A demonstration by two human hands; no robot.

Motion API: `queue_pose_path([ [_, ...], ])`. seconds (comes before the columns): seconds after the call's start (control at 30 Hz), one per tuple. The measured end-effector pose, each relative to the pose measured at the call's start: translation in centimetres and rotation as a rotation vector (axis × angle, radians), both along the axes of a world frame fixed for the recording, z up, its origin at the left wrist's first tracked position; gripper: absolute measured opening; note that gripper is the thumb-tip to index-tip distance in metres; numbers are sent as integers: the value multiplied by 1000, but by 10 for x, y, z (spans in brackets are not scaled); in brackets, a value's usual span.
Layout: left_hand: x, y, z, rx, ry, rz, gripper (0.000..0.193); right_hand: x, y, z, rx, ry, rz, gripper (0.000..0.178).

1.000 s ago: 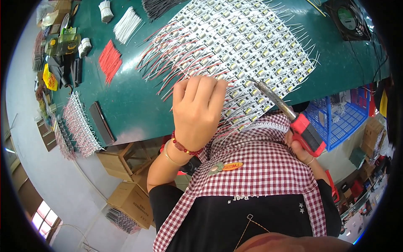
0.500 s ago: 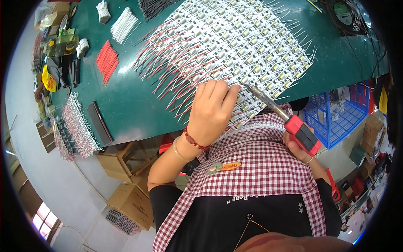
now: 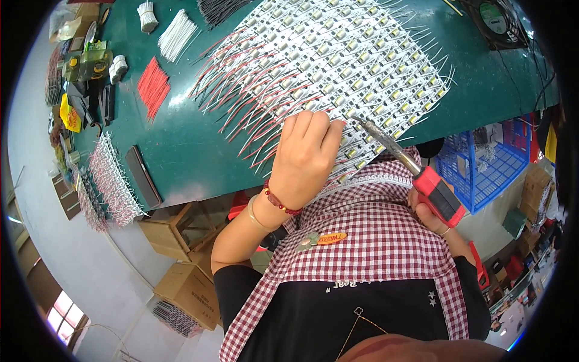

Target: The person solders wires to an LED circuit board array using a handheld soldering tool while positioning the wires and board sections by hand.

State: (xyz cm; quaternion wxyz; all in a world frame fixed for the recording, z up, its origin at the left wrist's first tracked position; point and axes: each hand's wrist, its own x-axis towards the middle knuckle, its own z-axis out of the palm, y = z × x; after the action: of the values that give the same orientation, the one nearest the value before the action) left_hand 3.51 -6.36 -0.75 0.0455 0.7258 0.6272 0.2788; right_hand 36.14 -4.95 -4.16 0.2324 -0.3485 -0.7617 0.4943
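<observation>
A large white panel of small circuit boards (image 3: 362, 57) lies on the green table, with red and white wires along its left side and short wires along its right. My left hand (image 3: 306, 148) rests over the panel's near part, its fingers curled together in a pinch. Whatever those fingertips hold is hidden beneath them. In my right hand (image 3: 424, 212) is a soldering iron (image 3: 439, 196) with a red and black handle. Its metal shaft slants up and left, so the tip lies just right of my left fingers, over the boards. Whether the tip touches cannot be made out.
Bundles of red wires (image 3: 154, 88) and white wires (image 3: 177, 36) lie on the green table (image 3: 187, 142). A dark fan (image 3: 494, 24) stands at the far right. Below the table's right edge is a blue basket (image 3: 479, 169). Wired boards (image 3: 113, 181) lie at left beside a dark flat case (image 3: 143, 175).
The soldering iron has shifted slightly right, its tip a little farther from my left fingers. My left hand has barely moved and keeps its pinch.
</observation>
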Motion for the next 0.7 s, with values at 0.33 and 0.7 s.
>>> queue_pose_path([
  [0.33,-3,-1,2,4,135,5,21,-3,-2,-3,-59,-30,-56,17],
  [0.7,8,-7,-2,39,9,-52,28,16,-8,-6,-219,26,-48,20],
])
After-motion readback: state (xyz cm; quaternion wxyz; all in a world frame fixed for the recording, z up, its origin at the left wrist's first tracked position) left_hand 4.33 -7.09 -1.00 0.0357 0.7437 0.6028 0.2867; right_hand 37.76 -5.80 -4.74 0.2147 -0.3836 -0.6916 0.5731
